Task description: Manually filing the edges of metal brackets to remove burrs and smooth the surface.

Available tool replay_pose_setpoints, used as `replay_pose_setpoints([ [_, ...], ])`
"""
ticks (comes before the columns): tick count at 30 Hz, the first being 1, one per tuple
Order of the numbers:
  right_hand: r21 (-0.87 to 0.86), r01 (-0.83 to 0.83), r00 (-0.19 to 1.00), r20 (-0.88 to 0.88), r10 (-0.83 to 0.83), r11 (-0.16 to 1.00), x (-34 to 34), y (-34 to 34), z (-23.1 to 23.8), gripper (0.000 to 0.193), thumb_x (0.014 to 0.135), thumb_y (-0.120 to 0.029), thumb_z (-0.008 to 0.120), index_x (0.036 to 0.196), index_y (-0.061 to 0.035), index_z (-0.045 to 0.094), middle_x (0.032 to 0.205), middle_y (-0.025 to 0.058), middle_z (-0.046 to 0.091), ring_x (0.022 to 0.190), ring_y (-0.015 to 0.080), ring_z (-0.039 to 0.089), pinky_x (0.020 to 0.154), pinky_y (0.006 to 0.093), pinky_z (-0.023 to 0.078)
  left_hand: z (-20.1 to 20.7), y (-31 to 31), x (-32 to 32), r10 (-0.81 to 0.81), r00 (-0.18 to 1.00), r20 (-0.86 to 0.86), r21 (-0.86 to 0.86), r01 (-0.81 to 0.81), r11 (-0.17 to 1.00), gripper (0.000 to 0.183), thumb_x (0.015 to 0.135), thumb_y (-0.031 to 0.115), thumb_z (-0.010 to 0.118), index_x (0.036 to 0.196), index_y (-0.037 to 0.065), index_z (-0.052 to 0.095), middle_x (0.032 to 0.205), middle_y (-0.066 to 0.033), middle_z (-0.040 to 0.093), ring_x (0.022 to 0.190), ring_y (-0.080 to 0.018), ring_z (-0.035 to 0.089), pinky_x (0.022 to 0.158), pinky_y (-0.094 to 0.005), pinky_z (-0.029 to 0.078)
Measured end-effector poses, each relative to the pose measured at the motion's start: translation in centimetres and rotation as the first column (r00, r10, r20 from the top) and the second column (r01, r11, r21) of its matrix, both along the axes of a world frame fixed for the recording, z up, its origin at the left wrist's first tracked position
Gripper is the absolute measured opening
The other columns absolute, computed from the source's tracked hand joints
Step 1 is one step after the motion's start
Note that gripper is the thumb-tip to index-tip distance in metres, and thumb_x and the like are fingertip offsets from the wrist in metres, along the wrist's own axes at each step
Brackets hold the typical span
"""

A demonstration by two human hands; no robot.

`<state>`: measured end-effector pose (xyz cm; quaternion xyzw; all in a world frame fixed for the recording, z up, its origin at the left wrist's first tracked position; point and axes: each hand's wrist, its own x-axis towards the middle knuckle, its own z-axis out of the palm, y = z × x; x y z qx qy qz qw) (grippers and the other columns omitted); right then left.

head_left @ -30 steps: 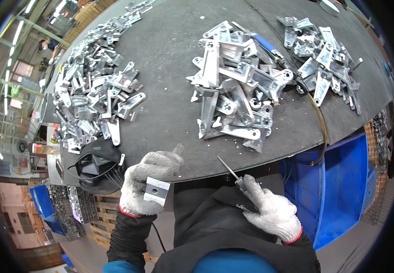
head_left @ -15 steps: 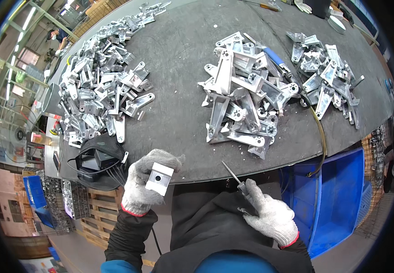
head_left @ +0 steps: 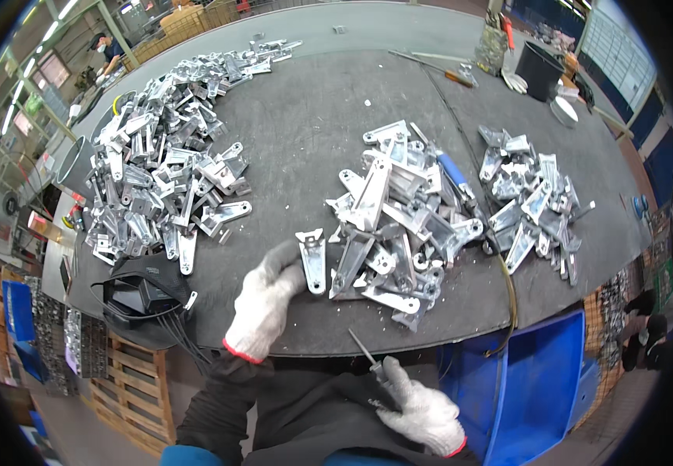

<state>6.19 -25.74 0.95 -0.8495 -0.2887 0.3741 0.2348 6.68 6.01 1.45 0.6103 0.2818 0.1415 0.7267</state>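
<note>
My left hand (head_left: pixel 268 297), in a white-grey knit glove with a red cuff, has its fingers at the left side of a silvery metal bracket (head_left: pixel 315 268). The bracket is at the left edge of a heap of similar brackets (head_left: pixel 402 210); the fingertips are partly blurred. Over my lap, just off the table's front edge, my gloved right hand (head_left: pixel 422 412) is closed round the handle of a thin file (head_left: pixel 362 346). Its tapered metal shaft points up and left toward the table.
On the dark table (head_left: pixel 298 116) lie a large bracket pile (head_left: pixel 169 163) at left and another (head_left: pixel 538 194) at right. A blue-handled tool (head_left: pixel 453 169) with a hose rests by the middle heap. A black pouch (head_left: pixel 138 287) with cables and a blue bin (head_left: pixel 542 380) flank me. A co-worker (head_left: pixel 109 53) is far left.
My left hand has moved forward over the table, bringing the bracket from above the front edge to beside the middle heap. The right hand still holds the file. The view has tilted up.
</note>
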Motion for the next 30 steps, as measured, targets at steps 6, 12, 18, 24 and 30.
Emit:
replay_pose_setpoints([
  [6, 0.048, -0.021, 0.997, -0.071, 0.024, 0.999, 1.3, 1.3, 1.0, 0.094, 0.092, -0.013, 0.073, 0.17, -0.0083, 0.022, 0.153, 0.0119, 0.061, 0.132, 0.0303, 0.066, 0.101, 0.0342, 0.057, 1.3, -4.5, 2.1, 0.021, 0.937, -0.349, 0.527, 0.178, 0.831, 0.065, 0.09, 0.034, 0.07, 0.149, 0.014, 0.056, 0.147, -0.0157, 0.064, 0.127, -0.0372, 0.067, 0.108, -0.0447, 0.052],
  [12, 0.018, -0.014, 0.998, 0.056, 0.012, 1.0, 0.6, 1.4, 1.0, 0.093, 0.091, -0.022, 0.074, 0.17, -0.016, 0.024, 0.149, 0.0101, 0.065, 0.12, 0.0331, 0.072, 0.094, 0.0393, 0.06, 0.8, 0.6, 0.4, -0.085, 0.992, -0.094, 0.884, 0.123, 0.451, 0.044, 0.092, 0.012, 0.063, 0.135, 0.013, 0.067, 0.135, -0.0145, 0.069, 0.105, -0.0335, 0.073, 0.088, -0.0429, 0.06],
  [18, -0.119, 0.101, 0.989, 0.117, -0.087, 0.988, -0.9, 3.2, 2.6, 0.087, 0.093, -0.024, 0.072, 0.168, -0.0253, 0.029, 0.119, 0.0208, 0.072, 0.098, 0.0423, 0.073, 0.08, 0.0493, 0.06, 0.8, 14.2, -1.9, 0.343, 0.862, -0.374, 0.821, 0.48, -0.309, 0.032, 0.085, 0.016, 0.071, 0.117, 0.015, 0.071, 0.11, -0.0034, 0.073, 0.105, -0.0278, 0.066, 0.091, -0.0465, 0.053],
  [24, -0.114, 0.086, 0.971, 0.231, -0.058, 0.99, -1.3, 2.1, 2.3, 0.092, 0.081, -0.03, 0.083, 0.161, -0.0198, 0.038, 0.105, 0.0215, 0.07, 0.081, 0.0435, 0.073, 0.068, 0.0514, 0.061, 2.1, 4.7, -2.4, -0.139, 0.99, -0.002, 0.996, -0.01, -0.085, 0.045, 0.067, 0.015, 0.09, 0.107, 0.017, 0.07, 0.1, -0.0036, 0.07, 0.106, -0.0288, 0.068, 0.105, -0.0514, 0.05],
  [30, -0.166, 0.029, 0.979, 0.202, 0.005, 0.986, 0.2, 1.2, 2.2, 0.088, 0.084, -0.033, 0.081, 0.162, -0.0286, 0.039, 0.106, 0.0194, 0.069, 0.081, 0.0417, 0.074, 0.068, 0.0516, 0.062, 0.8, 1.1, -6.0, -0.403, 0.904, -0.141, 0.945, 0.244, 0.217, 0.079, 0.052, 0.038, 0.098, 0.121, 0.012, 0.07, 0.12, -0.0077, 0.069, 0.12, -0.0342, 0.065, 0.11, -0.0503, 0.05],
])
